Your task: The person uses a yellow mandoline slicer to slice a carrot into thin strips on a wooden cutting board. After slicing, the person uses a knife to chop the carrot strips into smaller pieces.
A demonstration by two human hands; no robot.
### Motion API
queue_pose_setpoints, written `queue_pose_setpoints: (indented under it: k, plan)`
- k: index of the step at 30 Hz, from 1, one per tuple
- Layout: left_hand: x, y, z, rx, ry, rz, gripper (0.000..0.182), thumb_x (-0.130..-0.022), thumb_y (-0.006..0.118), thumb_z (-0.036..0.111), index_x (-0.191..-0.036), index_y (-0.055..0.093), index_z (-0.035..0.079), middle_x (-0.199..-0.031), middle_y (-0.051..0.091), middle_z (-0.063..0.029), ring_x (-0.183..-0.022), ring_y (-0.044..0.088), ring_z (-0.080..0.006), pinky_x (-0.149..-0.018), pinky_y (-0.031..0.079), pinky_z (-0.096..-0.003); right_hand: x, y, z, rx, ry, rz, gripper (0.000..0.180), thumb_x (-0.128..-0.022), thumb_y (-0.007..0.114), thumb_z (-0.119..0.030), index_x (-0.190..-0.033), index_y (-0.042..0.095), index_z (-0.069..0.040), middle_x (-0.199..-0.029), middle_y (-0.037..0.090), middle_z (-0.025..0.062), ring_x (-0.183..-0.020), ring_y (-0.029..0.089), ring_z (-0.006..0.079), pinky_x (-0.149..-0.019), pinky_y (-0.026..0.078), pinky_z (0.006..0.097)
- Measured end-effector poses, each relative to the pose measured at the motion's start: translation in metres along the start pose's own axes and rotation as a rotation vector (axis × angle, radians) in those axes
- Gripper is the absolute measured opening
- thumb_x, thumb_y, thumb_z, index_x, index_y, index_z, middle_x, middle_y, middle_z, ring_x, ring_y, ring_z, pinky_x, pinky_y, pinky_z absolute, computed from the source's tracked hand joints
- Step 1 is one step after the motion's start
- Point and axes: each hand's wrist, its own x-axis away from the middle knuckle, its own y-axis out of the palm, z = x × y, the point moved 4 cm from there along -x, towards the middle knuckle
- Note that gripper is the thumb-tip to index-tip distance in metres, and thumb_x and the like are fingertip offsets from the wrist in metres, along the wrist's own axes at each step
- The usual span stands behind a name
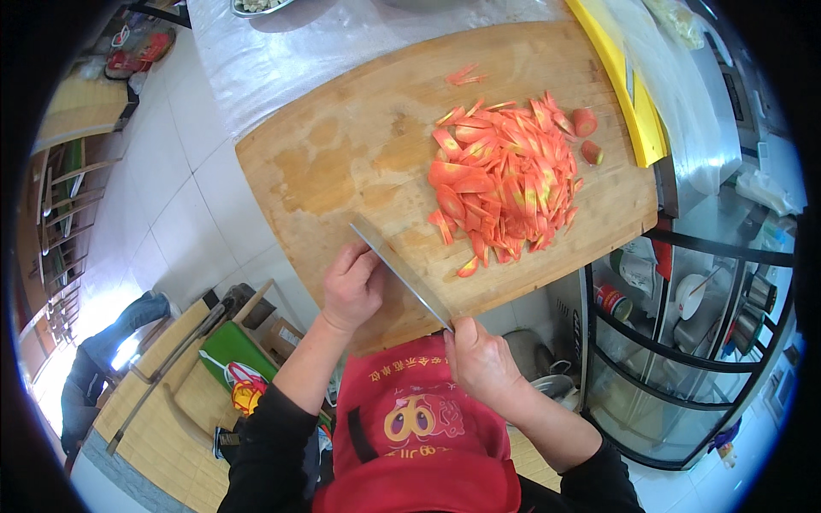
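My right hand (484, 359) is closed around the handle of a kitchen knife (405, 279) at the near edge of a wooden cutting board (308, 224). The blade points away to the left and shows almost edge-on. Against its left side, toward the tip, rest the curled fingers of my left hand (353, 285); the fingertips are partly hidden, so I cannot tell if they pinch anything. A large heap of sliced carrot (507, 179) lies on the board's right half. Two carrot ends (584, 122) sit beside it, and a few thin slivers (466, 75) lie farther back.
A yellow slicer-like tool (644, 131) lies along the board's right edge. Beyond the board is a plastic-covered table (256, 64) with a metal dish (260, 6). A glass-fronted cabinet (667, 333) stands close on the right. At left are a bench (173, 410) and a person's leg (96, 359).
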Motion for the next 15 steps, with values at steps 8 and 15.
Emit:
queue_pose_setpoints:
  k: [8, 15]
  plan:
    - [0.003, 0.002, -0.001, 0.051, 0.023, -0.006, 0.033, -0.071, 0.068, -0.010, -0.101, 0.072, 0.002, -0.101, 0.068, -0.0139, -0.085, 0.069, -0.0297, -0.071, 0.057, -0.0349, 0.023, -0.021, -0.009, 0.026, -0.022, -0.030, 0.019, -0.096, 0.057, -0.016, -0.098, 0.046, 0.000, -0.075, 0.061, 0.0199, -0.057, 0.063, 0.0416, -0.050, 0.053, 0.0498]
    - [0.003, 0.002, -0.004, 0.045, 0.025, -0.002, 0.030, -0.071, 0.070, -0.009, -0.099, 0.072, 0.002, -0.101, 0.068, -0.0145, -0.084, 0.069, -0.0295, -0.071, 0.057, -0.0346, 0.013, -0.010, -0.004, -0.029, 0.052, -0.089, 0.022, -0.093, 0.064, -0.012, -0.098, 0.047, 0.003, -0.079, 0.062, 0.0265, -0.062, 0.062, 0.0465, -0.054, 0.053, 0.0515]
